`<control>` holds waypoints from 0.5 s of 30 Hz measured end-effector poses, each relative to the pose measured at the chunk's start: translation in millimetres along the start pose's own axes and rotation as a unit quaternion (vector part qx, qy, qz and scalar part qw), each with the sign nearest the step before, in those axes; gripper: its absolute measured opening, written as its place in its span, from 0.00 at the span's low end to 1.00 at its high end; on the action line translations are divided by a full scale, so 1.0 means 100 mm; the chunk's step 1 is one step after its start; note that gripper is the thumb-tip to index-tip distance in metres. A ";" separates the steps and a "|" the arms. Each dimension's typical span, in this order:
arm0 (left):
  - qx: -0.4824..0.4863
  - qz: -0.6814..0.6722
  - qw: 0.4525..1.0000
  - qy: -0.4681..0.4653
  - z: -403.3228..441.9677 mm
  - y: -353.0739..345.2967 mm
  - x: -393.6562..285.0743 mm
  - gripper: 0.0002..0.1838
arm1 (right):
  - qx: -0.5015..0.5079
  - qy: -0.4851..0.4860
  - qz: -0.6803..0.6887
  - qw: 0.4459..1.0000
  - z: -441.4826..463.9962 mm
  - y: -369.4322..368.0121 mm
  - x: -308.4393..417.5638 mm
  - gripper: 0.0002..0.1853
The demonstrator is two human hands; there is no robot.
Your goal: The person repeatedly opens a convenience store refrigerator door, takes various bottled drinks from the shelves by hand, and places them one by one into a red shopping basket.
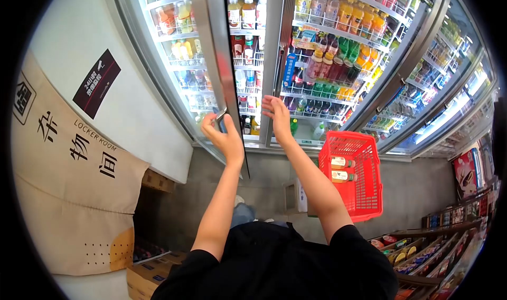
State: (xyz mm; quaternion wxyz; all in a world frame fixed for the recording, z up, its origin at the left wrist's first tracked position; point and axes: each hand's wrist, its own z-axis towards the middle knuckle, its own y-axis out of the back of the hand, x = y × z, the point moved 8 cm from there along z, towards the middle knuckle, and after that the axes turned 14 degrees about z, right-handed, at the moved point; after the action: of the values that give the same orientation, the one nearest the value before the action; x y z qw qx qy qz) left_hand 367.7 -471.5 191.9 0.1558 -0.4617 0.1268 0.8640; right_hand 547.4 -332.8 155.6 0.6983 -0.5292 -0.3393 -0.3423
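Basket: solid red, slotted grid pattern. Shirt: plain black. Curtain: beige, black lettering.

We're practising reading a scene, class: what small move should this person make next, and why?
Probably the left hand should ease the door a little wider: its fingers are on the handle, the door stands only partly open, and the right hand, open and empty, is beside the gap where bottles show.
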 end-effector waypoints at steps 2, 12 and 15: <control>-0.027 0.041 0.994 -0.102 -0.03 0.10 -0.33 0.12 | 0.007 -0.004 -0.004 1.000 -0.06 -0.01 0.00 0.23; 0.416 -0.158 0.889 0.107 0.39 -1.47 0.31 0.11 | -0.032 0.033 0.036 0.998 -0.06 0.03 0.14 0.23; 0.370 -0.144 0.908 0.131 0.55 -1.44 0.54 0.16 | -0.031 0.032 0.032 0.998 0.03 -0.08 0.13 0.24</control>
State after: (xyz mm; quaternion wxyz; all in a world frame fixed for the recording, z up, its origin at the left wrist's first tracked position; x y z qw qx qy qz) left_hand 353.2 -310.5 166.1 0.4206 -0.4929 0.3886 0.6551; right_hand 547.6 -333.3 171.3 0.7028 -0.5498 -0.2887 -0.3470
